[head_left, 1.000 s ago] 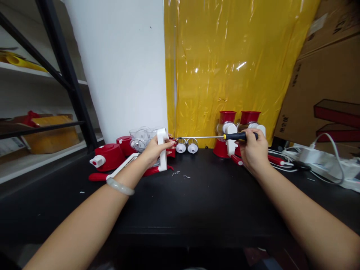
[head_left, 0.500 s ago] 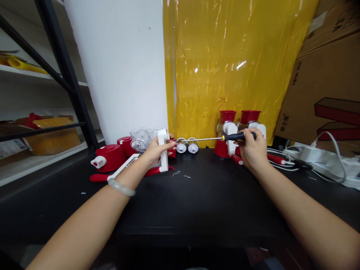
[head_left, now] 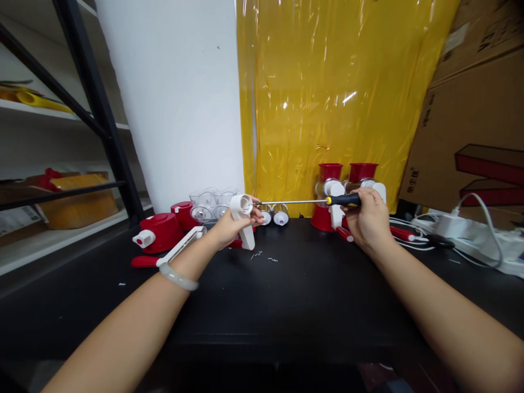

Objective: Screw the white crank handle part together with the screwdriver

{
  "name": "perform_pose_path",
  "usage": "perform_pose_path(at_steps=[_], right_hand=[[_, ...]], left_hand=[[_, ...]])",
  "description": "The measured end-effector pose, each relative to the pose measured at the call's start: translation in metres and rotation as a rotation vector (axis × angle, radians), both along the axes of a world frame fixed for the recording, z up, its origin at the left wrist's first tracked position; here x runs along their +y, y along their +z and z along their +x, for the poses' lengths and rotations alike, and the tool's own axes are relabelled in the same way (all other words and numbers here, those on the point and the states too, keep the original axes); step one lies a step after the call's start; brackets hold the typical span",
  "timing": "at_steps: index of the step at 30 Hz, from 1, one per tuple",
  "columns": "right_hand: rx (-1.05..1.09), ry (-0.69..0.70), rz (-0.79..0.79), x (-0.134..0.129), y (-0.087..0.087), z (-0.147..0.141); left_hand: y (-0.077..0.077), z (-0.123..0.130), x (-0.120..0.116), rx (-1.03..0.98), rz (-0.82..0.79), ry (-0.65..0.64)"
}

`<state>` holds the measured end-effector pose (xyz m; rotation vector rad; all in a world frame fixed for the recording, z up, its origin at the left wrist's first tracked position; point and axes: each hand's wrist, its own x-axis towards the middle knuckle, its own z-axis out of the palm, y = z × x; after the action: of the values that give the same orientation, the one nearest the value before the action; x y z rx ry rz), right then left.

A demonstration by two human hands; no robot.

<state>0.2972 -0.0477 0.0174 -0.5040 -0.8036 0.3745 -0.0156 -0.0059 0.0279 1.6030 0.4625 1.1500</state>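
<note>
My left hand (head_left: 232, 225) is closed around a white plastic crank handle (head_left: 247, 236), whose round hollow end faces me and to the right. In my right hand (head_left: 369, 218) is a screwdriver (head_left: 345, 200) with a black and yellow grip, held level. Its long shaft points left, and the tip is at the crank's round end; whether it touches a screw there I cannot make out. On the black table below lie several small screws (head_left: 272, 259). Another white crank (head_left: 180, 246) with a red grip rests beside my left forearm.
Red grinder bases (head_left: 160, 232) and clear plastic hoppers (head_left: 203, 204) stand at the left. Two metal drums (head_left: 280, 215) lie at the back. Two red-and-white grinders (head_left: 329, 173) stand behind my right hand. A power strip (head_left: 470, 236) with white cables is at the right.
The white crank handle has turned in my left hand, so its hollow round end now shows. The screwdriver has shifted slightly left, its tip now at that end.
</note>
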Motion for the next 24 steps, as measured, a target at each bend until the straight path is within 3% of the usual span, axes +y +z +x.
perform_pose_path(at_steps=[5, 12, 17, 24], right_hand=[[0.009, 0.034, 0.019, -0.002, 0.001, 0.0], [0.021, 0.031, -0.003, -0.004, 0.002, -0.002], [-0.026, 0.034, 0.022, -0.003, 0.001, -0.002], [-0.007, 0.064, 0.027, -0.003, -0.001, -0.004]], left_hand=[[0.0, 0.004, 0.0, 0.067, 0.249, 0.225], [-0.006, 0.003, 0.017, -0.111, 0.672, 0.426], [-0.007, -0.001, 0.017, -0.123, 0.779, 0.489], [-0.009, -0.002, 0.018, -0.089, 0.753, 0.504]])
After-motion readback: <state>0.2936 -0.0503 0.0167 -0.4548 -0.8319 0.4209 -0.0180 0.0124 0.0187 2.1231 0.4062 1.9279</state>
